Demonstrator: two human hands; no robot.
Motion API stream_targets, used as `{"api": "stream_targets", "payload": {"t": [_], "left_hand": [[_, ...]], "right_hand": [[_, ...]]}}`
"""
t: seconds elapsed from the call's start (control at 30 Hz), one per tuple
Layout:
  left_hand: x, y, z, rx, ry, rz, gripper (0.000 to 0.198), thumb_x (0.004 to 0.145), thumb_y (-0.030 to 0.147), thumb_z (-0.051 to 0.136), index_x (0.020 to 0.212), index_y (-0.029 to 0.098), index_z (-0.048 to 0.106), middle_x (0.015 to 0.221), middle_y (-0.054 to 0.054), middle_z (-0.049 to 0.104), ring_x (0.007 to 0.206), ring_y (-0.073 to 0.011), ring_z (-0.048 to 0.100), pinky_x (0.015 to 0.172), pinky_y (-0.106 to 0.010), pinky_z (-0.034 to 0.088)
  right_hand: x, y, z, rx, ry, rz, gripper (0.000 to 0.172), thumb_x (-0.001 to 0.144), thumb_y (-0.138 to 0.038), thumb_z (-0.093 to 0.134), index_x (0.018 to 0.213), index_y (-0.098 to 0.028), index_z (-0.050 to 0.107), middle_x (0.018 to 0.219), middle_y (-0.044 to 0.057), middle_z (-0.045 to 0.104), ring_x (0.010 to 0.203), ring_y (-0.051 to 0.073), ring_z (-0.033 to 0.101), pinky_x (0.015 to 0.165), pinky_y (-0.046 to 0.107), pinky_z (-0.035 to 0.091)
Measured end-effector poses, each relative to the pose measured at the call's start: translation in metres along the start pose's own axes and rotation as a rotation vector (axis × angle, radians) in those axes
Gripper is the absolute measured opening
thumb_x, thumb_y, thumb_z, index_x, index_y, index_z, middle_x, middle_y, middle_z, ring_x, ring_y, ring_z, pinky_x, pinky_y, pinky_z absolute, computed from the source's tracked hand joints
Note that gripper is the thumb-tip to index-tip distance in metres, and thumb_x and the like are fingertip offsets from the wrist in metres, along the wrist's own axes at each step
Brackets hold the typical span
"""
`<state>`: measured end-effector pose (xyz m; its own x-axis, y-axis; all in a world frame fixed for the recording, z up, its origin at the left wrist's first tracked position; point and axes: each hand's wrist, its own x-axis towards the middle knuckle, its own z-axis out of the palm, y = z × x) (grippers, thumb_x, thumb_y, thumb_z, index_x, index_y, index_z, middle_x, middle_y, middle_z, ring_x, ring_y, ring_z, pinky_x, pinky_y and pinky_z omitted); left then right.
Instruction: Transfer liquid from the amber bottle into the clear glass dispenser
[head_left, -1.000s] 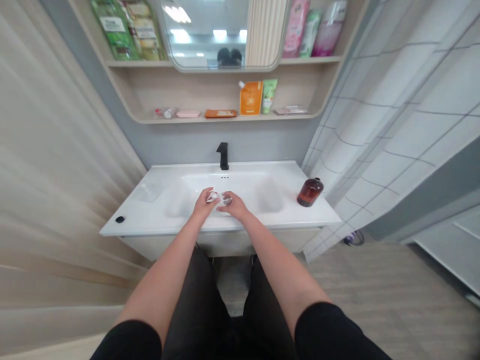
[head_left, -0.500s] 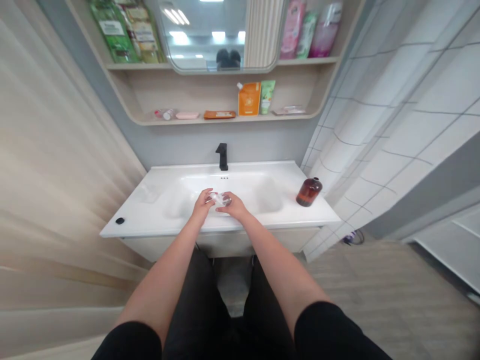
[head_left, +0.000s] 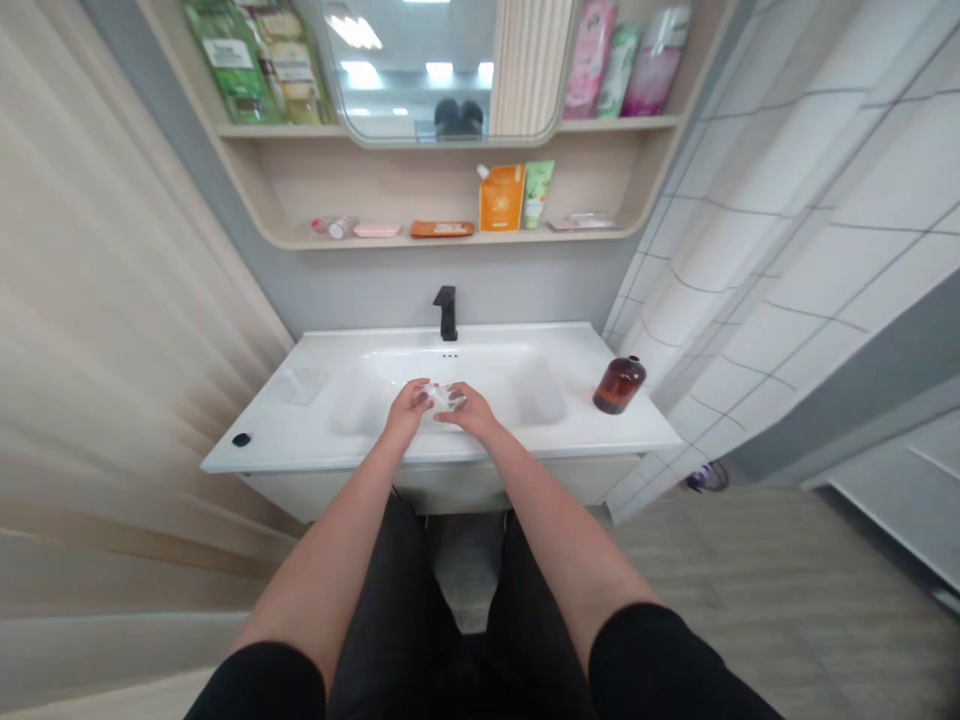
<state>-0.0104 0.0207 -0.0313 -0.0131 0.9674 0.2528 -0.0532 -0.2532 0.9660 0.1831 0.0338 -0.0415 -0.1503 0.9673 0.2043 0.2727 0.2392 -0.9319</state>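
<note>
Over the front part of the white sink [head_left: 480,365], my left hand [head_left: 406,408] and my right hand [head_left: 472,412] face each other with curled fingers. Between them they hold a small clear plastic item [head_left: 442,398]; it looks thin and see-through, and its exact kind cannot be made out. Fingers of both hands touch it, one hand on each side. An amber bottle [head_left: 619,385] with dark liquid in its lower part stands uncapped on the counter to the right. A small black cap [head_left: 241,440] lies near the counter's left front corner.
A black faucet [head_left: 446,313] rises behind the basin. On the counter's left lies a clear, flat packet [head_left: 301,385]. Above, the lower shelf [head_left: 450,243] holds an orange pouch [head_left: 502,198], a green tube [head_left: 537,193] and small items. A curtain [head_left: 112,300] hangs at left.
The clear plastic item has turned slightly between my fingers. Both hands stay over the sink in nearly the same spot, and the bottle and cap have not moved.
</note>
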Motion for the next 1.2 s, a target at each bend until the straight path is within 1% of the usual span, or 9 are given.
{"api": "stream_targets", "payload": {"t": [0.23, 0.47, 0.67, 0.73, 0.8, 0.9, 0.97, 1.07, 1.2], "left_hand": [[-0.002, 0.005, 0.003, 0.133, 0.062, 0.0, 0.046, 0.071, 0.05, 0.093, 0.101, 0.021, 0.074, 0.115, -0.01, 0.082, 0.102, -0.0262, 0.075, 0.102, -0.044, 0.058], [-0.006, 0.013, 0.001, 0.045, -0.006, -0.045, 0.056, 0.074, 0.061, 0.091, 0.11, 0.019, 0.085, 0.115, -0.012, 0.085, 0.104, -0.0296, 0.076, 0.099, -0.043, 0.058], [-0.01, 0.023, 0.003, 0.194, 0.116, -0.016, 0.055, 0.077, 0.066, 0.084, 0.105, 0.019, 0.083, 0.107, -0.011, 0.085, 0.101, -0.0294, 0.076, 0.096, -0.041, 0.058], [-0.018, 0.031, -0.014, 0.301, 0.212, 0.008, 0.05, 0.081, 0.065, 0.081, 0.104, 0.02, 0.082, 0.105, -0.01, 0.084, 0.101, -0.0286, 0.075, 0.094, -0.04, 0.058], [-0.031, 0.043, -0.046, 0.433, 0.381, 0.016, 0.047, 0.085, 0.063, 0.078, 0.104, 0.02, 0.08, 0.103, -0.008, 0.082, 0.1, -0.0279, 0.074, 0.092, -0.039, 0.059], [-0.054, 0.068, -0.112, 0.713, 0.69, 0.02, 0.046, 0.089, 0.061, 0.076, 0.105, 0.018, 0.075, 0.1, -0.008, 0.079, 0.099, -0.0288, 0.073, 0.097, -0.043, 0.059], [-0.065, 0.085, -0.156, 0.918, 0.825, 0.073, 0.044, 0.091, 0.058, 0.075, 0.107, 0.017, 0.073, 0.108, -0.011, 0.077, 0.108, -0.0314, 0.072, 0.105, -0.047, 0.057], [-0.07, 0.1, -0.203, 1.176, 0.802, 0.015, 0.044, 0.091, 0.057, 0.074, 0.108, 0.016, 0.073, 0.114, -0.016, 0.076, 0.113, -0.0368, 0.07, 0.107, -0.051, 0.056], [-0.054, 0.1, -0.224, 1.368, 0.645, -0.17, 0.045, 0.094, 0.051, 0.069, 0.114, 0.011, 0.076, 0.115, -0.021, 0.077, 0.113, -0.04, 0.071, 0.101, -0.051, 0.056]], "right_hand": [[0.001, 0.002, 0.001, -0.022, -0.001, -0.047, 0.075, 0.054, -0.043, 0.107, 0.12, -0.025, 0.074, 0.108, 0.001, 0.074, 0.088, 0.019, 0.068, 0.088, 0.036, 0.058], [0.003, 0.007, 0.0, 0.188, -0.12, 0.071, 0.075, 0.057, -0.046, 0.106, 0.124, -0.025, 0.079, 0.105, 0.002, 0.075, 0.079, 0.016, 0.066, 0.075, 0.032, 0.057], [-0.002, -0.003, 0.0, 0.268, -0.1, 0.055, 0.091, 0.069, -0.047, 0.102, 0.152, -0.03, 0.068, 0.133, 0.008, 0.076, 0.092, 0.018, 0.07, 0.078, 0.03, 0.059], [-0.004, -0.007, -0.001, 0.285, -0.106, 0.061, 0.087, 0.08, -0.051, 0.095, 0.159, -0.035, 0.062, 0.148, 0.009, 0.071, 0.089, 0.017, 0.072, 0.075, 0.03, 0.059], [-0.004, -0.008, -0.001, 0.304, -0.103, 0.088, 0.072, 0.09, -0.054, 0.084, 0.156, -0.036, 0.063, 0.149, 0.008, 0.07, 0.084, 0.016, 0.073, 0.07, 0.029, 0.057], [-0.003, -0.007, 0.0, 0.284, -0.087, 0.124, 0.051, 0.091, -0.05, 0.081, 0.138, -0.032, 0.072, 0.129, 0.005, 0.077, 0.081, 0.017, 0.073, 0.067, 0.028, 0.055], [-0.001, -0.005, 0.001, 0.261, -0.098, 0.12, 0.042, 0.088, -0.044, 0.082, 0.127, -0.03, 0.074, 0.115, 0.002, 0.079, 0.079, 0.017, 0.072, 0.07, 0.029, 0.055], [0.001, -0.002, 0.002, 0.247, -0.109, 0.097, 0.033, 0.086, -0.038, 0.081, 0.117, -0.028, 0.075, 0.101, 0.0, 0.079, 0.077, 0.017, 0.071, 0.072, 0.03, 0.055], [0.001, -0.001, 0.003, 0.202, -0.088, 0.073, 0.025, 0.086, -0.034, 0.08, 0.109, -0.026, 0.077, 0.092, -0.001, 0.077, 0.075, 0.017, 0.07, 0.076, 0.031, 0.055]]}}
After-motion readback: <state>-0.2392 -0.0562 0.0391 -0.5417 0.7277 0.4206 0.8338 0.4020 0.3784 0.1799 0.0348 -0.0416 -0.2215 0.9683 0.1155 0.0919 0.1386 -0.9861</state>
